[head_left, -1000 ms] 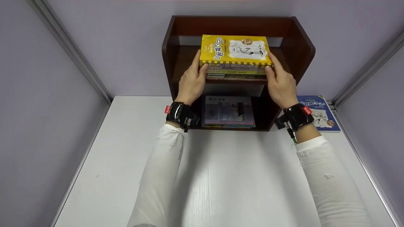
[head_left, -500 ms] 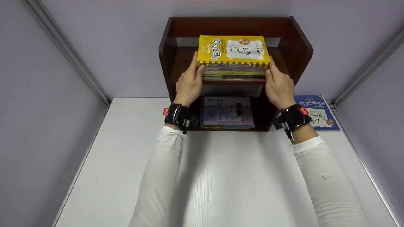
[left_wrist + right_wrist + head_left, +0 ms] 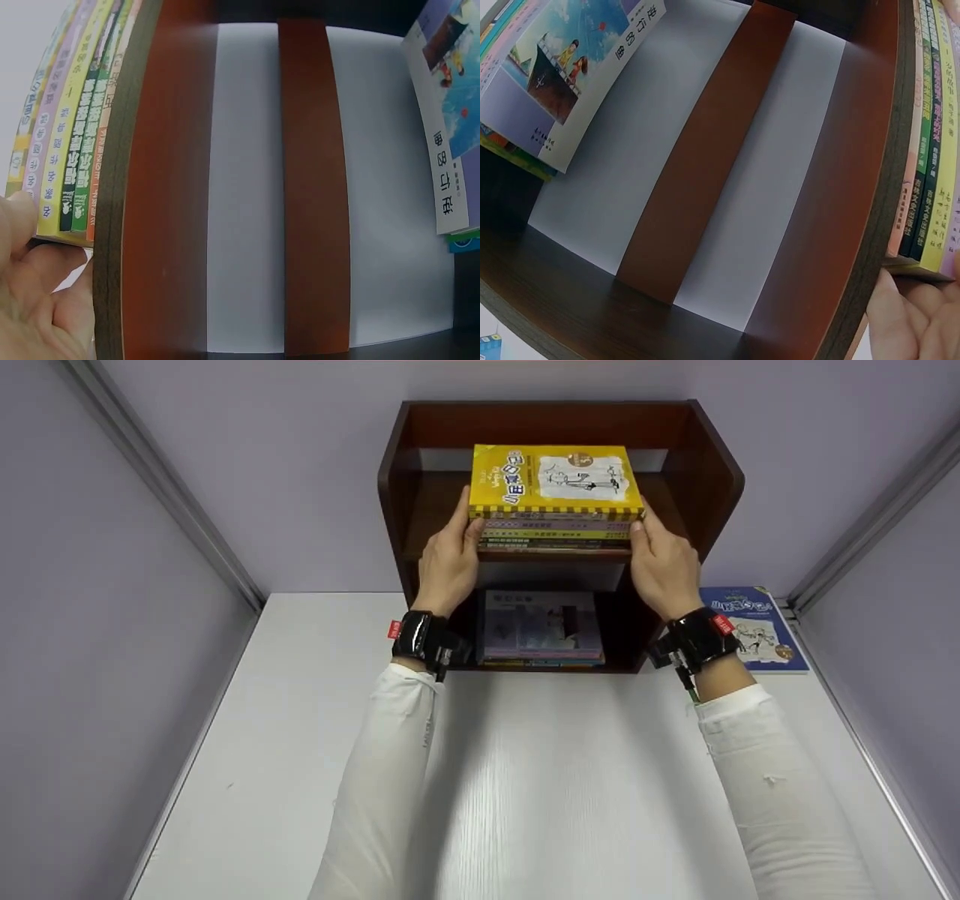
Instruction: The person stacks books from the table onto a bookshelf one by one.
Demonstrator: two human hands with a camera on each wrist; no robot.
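A stack of books (image 3: 555,534) with a yellow book (image 3: 555,480) on top lies flat on the upper shelf of a dark wooden shelf unit (image 3: 712,472). My left hand (image 3: 459,540) grips the stack's left front corner, and my right hand (image 3: 649,540) grips its right front corner. In the left wrist view the left hand (image 3: 37,300) has its thumb against the book spines (image 3: 67,127) at the shelf board's edge. The right wrist view shows the right hand (image 3: 915,322) just under the spines (image 3: 930,150).
A second pile of books (image 3: 541,626) lies on the lower shelf. A blue book (image 3: 754,626) rests on the white table (image 3: 525,780) to the right of the unit. Lilac walls close in on the left, right and back.
The stack and both hands have shifted slightly left and settled on the upper shelf. Almost nothing has moved in the last half second.
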